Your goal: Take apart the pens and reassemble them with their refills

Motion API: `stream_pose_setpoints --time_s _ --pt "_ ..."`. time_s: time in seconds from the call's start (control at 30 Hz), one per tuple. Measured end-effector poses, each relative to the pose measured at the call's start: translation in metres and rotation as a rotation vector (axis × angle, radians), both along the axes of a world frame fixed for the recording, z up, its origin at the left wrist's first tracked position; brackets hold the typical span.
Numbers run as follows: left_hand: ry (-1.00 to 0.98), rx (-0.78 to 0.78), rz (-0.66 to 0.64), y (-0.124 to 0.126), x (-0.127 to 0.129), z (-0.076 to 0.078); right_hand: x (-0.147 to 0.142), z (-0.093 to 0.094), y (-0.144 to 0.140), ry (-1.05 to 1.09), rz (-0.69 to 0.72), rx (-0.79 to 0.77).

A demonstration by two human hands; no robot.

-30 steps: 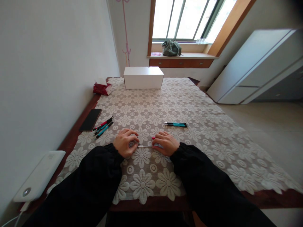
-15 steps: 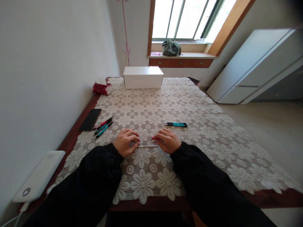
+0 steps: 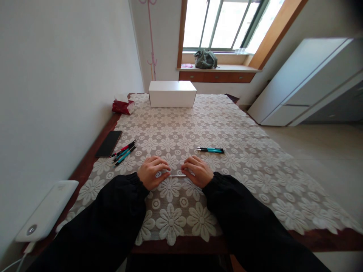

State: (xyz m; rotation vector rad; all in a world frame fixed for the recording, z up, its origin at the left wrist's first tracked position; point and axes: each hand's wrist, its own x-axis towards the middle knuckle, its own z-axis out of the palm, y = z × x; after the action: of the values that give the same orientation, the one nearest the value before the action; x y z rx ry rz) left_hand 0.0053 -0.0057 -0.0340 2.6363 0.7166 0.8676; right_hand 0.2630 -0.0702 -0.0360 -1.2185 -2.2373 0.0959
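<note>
My left hand (image 3: 153,172) and my right hand (image 3: 197,171) rest close together on the lace tablecloth (image 3: 227,124), both in black sleeves. Between their fingertips runs a thin white rod (image 3: 177,175), like a pen refill; each hand pinches one end of it. The red pen part seen earlier is hidden under my right hand. A pair of teal and black pens (image 3: 211,150) lies just beyond my right hand. A bundle of red and teal pens (image 3: 124,150) lies to the left of my left hand.
A black phone (image 3: 108,143) lies at the table's left edge, a white device (image 3: 47,210) with a cable at the near left. A white box (image 3: 172,93) and a red tissue pack (image 3: 122,106) stand at the far end. A white cabinet (image 3: 306,79) stands at right.
My right hand has slid left toward my left hand, shortening the visible stretch of the white rod. The red tip by my right hand is no longer visible.
</note>
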Motion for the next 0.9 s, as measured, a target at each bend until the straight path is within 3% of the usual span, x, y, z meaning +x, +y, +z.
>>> stream_pose_setpoints --time_s 0.17,0.63,0.73,0.9 --pt "-0.037 -0.033 -0.031 -0.005 0.003 -0.001 -0.013 0.009 -0.009 0.083 0.112 0.035" --pt "-0.007 0.012 -0.087 -0.015 0.008 -0.004 -0.026 0.010 -0.017 0.098 0.179 0.081" --pt "-0.041 0.027 -0.059 -0.015 0.008 -0.001 -0.020 0.008 -0.015 0.068 0.109 0.064" --pt "-0.090 0.017 0.033 -0.012 0.007 0.005 0.001 0.003 -0.004 -0.011 -0.218 -0.009"
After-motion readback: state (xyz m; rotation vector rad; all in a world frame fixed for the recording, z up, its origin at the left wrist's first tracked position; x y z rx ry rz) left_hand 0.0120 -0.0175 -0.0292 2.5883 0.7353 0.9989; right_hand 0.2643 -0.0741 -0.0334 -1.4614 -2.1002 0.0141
